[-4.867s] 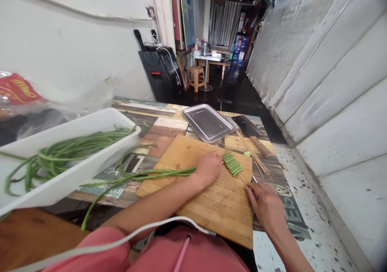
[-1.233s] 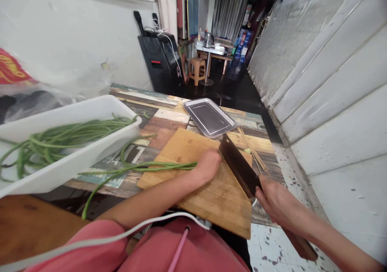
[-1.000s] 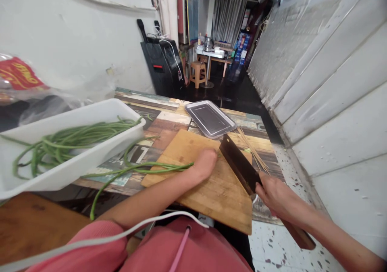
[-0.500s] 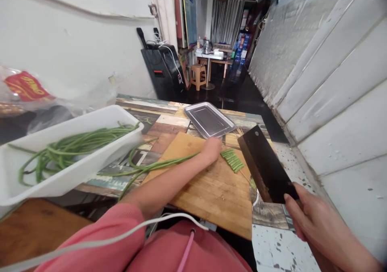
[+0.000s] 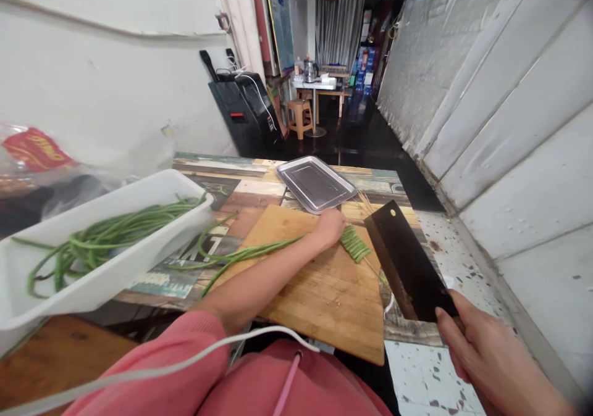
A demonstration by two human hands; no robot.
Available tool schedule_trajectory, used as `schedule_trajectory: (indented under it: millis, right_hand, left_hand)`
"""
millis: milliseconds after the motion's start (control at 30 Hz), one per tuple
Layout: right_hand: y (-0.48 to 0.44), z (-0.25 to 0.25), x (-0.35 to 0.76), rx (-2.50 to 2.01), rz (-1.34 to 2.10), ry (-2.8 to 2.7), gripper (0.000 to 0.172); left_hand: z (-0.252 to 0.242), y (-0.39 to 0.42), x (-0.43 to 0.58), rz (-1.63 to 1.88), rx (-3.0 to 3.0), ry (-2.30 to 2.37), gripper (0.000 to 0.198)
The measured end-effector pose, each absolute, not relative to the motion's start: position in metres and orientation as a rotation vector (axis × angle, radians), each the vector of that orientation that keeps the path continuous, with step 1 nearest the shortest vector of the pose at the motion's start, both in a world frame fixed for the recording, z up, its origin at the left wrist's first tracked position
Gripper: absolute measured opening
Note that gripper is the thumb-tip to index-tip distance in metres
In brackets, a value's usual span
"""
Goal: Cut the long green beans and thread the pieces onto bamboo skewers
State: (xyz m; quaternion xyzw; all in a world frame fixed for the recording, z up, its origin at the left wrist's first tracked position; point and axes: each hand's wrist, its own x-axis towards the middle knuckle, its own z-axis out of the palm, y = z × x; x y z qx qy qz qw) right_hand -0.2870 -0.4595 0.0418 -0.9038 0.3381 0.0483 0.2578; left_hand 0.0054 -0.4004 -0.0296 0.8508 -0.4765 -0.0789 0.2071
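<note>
My left hand (image 5: 330,226) rests closed on a bundle of long green beans (image 5: 245,254) lying across the wooden cutting board (image 5: 324,292). Just right of that hand sits a row of cut bean pieces (image 5: 353,243). My right hand (image 5: 482,357) grips the handle of a dark cleaver (image 5: 405,262), its blade lifted off to the right of the board over the table edge. Thin bamboo skewers (image 5: 364,203) lie partly hidden behind the blade.
A white tub (image 5: 139,243) with more long beans stands at the left. A steel tray (image 5: 315,183) lies beyond the board. The patterned table (image 5: 250,184) ends at a speckled ledge (image 5: 430,379) and a white panelled wall at the right.
The cleaver went from cutting on the board beside my left hand to being lifted away to the right. The cut pieces now show. My left hand has slid further along the beans.
</note>
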Motion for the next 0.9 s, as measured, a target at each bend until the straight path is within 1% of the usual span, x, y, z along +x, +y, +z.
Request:
schedule_trajectory:
  millis: [167, 300, 433, 633, 733, 900]
  right_hand:
    - [-0.458, 0.045, -0.286, -2.446, 0.129, 0.924, 0.028]
    - [-0.454, 0.048, -0.279, -2.507, 0.091, 0.866, 0.027]
    - [-0.446, 0.049, -0.259, -2.676, 0.042, 0.747, 0.022]
    - [-0.433, 0.055, -0.224, -2.852, 0.192, 0.632, 0.021]
    - [-0.43, 0.057, -0.216, -2.871, 0.273, 0.634, 0.02]
    - [-0.43, 0.057, -0.21, -2.896, 0.336, 0.62, 0.018]
  left_hand:
    - [-0.02, -0.387, 0.009, -0.227, 2.331, -1.326, 0.029]
    - [-0.014, -0.352, 0.014, -0.133, 2.253, -1.243, 0.022]
    - [-0.025, -0.321, 0.009, -0.115, 2.321, -1.175, 0.019]
    - [-0.045, -0.319, -0.001, -0.062, 2.269, -1.288, 0.021]
    - [-0.045, -0.321, -0.002, -0.088, 2.28, -1.306, 0.025]
    - [-0.041, -0.321, -0.001, -0.126, 2.27, -1.298, 0.025]
